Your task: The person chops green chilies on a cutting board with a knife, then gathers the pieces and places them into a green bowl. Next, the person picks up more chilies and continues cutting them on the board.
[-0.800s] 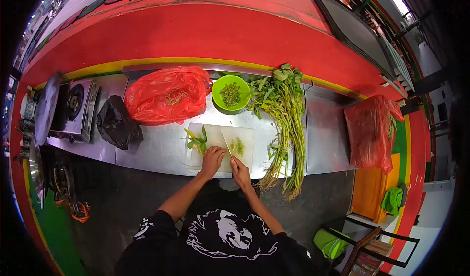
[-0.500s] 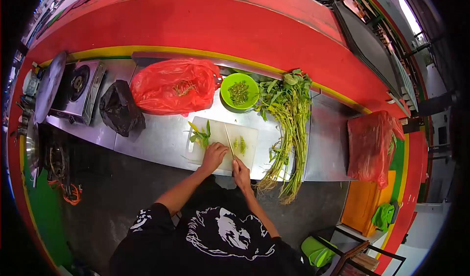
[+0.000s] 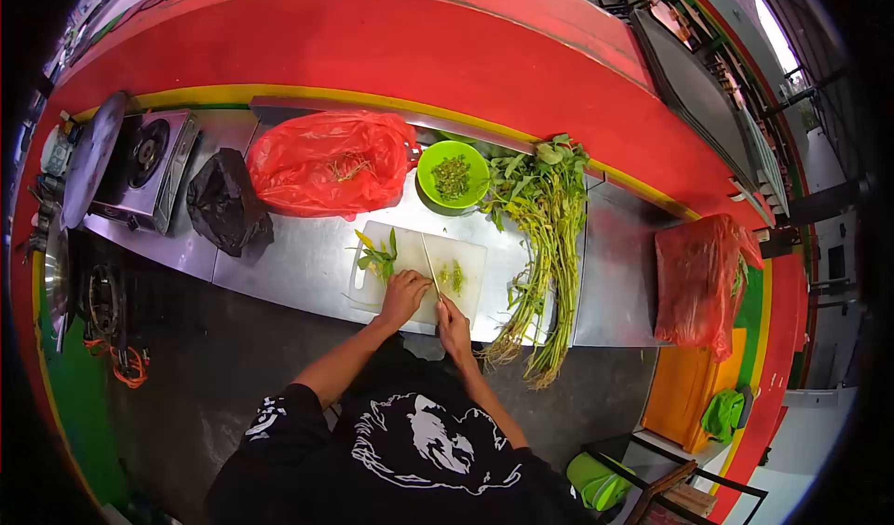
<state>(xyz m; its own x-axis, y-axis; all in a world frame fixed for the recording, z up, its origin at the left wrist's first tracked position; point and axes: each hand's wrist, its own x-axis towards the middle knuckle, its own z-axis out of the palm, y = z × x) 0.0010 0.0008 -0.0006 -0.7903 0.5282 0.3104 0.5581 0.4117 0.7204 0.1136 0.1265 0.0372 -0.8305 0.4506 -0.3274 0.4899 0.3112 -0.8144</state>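
On the white cutting board (image 3: 461, 301), my left hand (image 3: 403, 300) is closed around the stems of a leafy green vegetable (image 3: 380, 259), whose leaves stick out past the knuckles. My right hand (image 3: 453, 327) grips the handle of a knife (image 3: 430, 262), its blade pointing away from me, close beside my left fingertips. Small cut green pieces (image 3: 453, 275) lie on the board just right of the blade. Behind the board stands a light green bowl (image 3: 430, 190) with chopped greens inside. A large bunch of long-stemmed leafy greens (image 3: 549, 255) with roots lies to the right.
A red plastic bag (image 3: 317, 157) with root scraps on it and a black plastic bag (image 3: 226, 204) sit at the left. Farther left is a gas stove (image 3: 149, 166). Another red bag (image 3: 698, 287) stands at the counter's right end. A red wall (image 3: 447, 54) runs behind.
The whole view has shifted slightly. Both hands keep nearly the same place on the board, left on the vegetable and right on the knife.
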